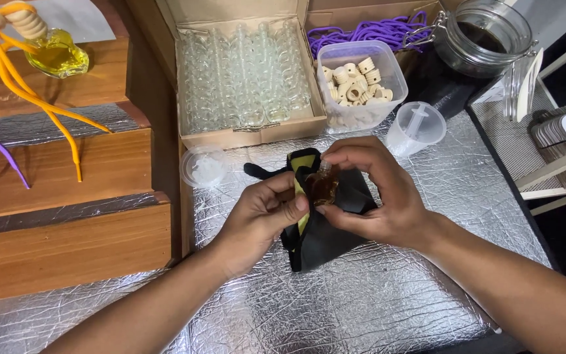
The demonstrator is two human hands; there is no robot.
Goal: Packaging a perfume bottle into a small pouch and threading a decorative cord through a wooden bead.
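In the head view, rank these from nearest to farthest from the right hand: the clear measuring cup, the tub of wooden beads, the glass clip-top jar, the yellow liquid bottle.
From the right hand:
1. Clear measuring cup, just above the hand on the foil.
2. Tub of wooden beads, further back, beside the cardboard box.
3. Glass clip-top jar, far back right corner.
4. Yellow liquid bottle, far left on the wooden step.

A small glass bottle (323,186) of brown liquid sits pinched upright against a black-and-yellow cloth (325,233).
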